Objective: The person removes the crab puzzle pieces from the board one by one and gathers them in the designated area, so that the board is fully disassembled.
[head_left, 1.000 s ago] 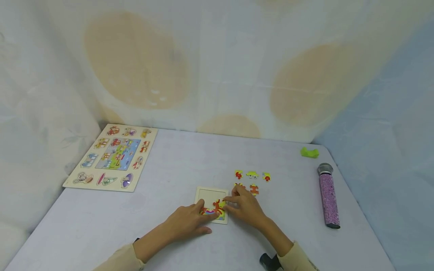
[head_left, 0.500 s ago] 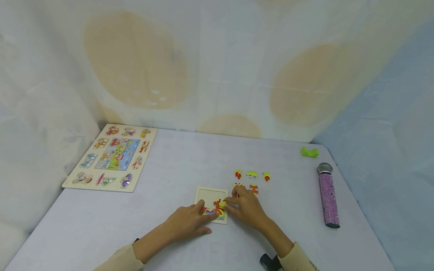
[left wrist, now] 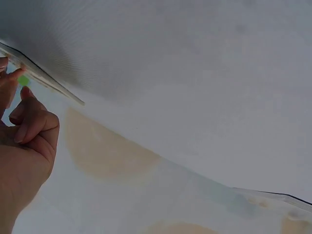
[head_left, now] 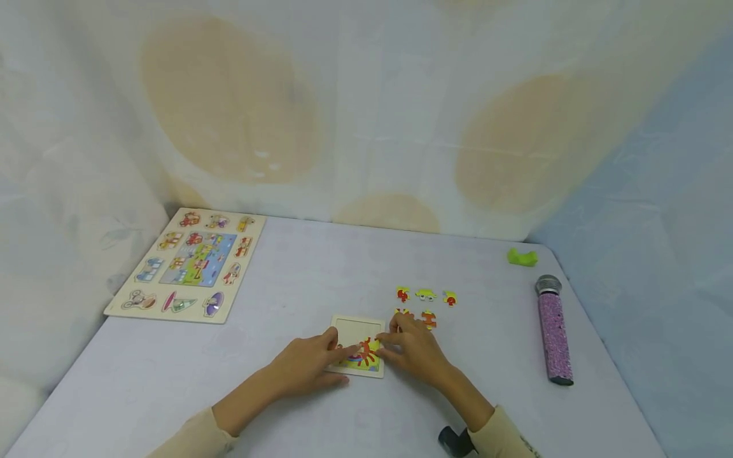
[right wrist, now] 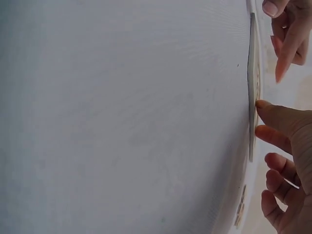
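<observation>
A small square puzzle tray (head_left: pixel 357 320) with a raised pale rim lies before me. Bright pieces with red, yellow and rainbow parts (head_left: pixel 369 361) fill its near part; bare board shows at the back. My left hand (head_left: pixel 303 362) reaches in from the left, its straight index fingertip over the pieces. The left wrist view shows other fingers of this hand (left wrist: pixel 31 141) bent. My right hand (head_left: pixel 417 350) rests at the tray's right edge. In the right wrist view its thumb and index finger touch the tray (right wrist: pixel 252 87) side by side, slightly apart.
Several loose puzzle pieces (head_left: pixel 425 295) lie beyond my right hand, one partly hidden by it. A large picture board (head_left: pixel 240 286) stands far left. At right are a glittery purple microphone (head_left: pixel 555 337) and a green object (head_left: pixel 522 257). A black item (head_left: pixel 455 442) is near my right sleeve.
My left hand has shifted slightly left and back, and its index fingertip has moved up across the pieces, uncovering more of the picture. My right hand has stayed at the tray's edge.
</observation>
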Demonstrator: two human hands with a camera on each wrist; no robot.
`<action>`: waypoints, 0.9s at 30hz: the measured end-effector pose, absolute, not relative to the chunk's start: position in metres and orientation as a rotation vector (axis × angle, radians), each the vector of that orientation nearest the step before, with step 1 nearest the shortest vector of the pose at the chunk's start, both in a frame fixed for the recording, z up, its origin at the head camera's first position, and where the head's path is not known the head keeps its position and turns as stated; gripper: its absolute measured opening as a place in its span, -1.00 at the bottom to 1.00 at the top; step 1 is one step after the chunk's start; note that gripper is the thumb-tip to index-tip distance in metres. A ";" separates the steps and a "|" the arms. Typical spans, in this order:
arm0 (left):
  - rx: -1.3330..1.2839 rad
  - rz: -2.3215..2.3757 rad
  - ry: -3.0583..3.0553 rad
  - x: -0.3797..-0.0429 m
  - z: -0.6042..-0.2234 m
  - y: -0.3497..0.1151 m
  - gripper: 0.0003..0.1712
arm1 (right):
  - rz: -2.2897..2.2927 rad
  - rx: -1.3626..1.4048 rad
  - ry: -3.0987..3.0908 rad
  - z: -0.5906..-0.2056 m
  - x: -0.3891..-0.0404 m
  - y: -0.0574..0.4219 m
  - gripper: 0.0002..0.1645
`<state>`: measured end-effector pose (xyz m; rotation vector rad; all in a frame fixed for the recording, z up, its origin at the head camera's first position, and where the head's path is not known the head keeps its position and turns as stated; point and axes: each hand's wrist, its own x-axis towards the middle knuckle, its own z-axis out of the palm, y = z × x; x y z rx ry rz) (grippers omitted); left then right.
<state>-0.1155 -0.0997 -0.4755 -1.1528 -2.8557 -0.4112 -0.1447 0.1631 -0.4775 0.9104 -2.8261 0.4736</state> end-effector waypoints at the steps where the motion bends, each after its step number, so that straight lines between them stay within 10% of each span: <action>1: -1.136 -0.406 -2.864 -0.116 -0.475 -0.101 -0.34 | 0.479 0.907 -2.831 -0.477 -0.145 0.163 -0.66; 27: -1.199 -0.182 -2.834 -0.108 -0.484 -0.081 -0.43 | 0.591 0.975 -2.845 -0.473 -0.155 0.159 -0.66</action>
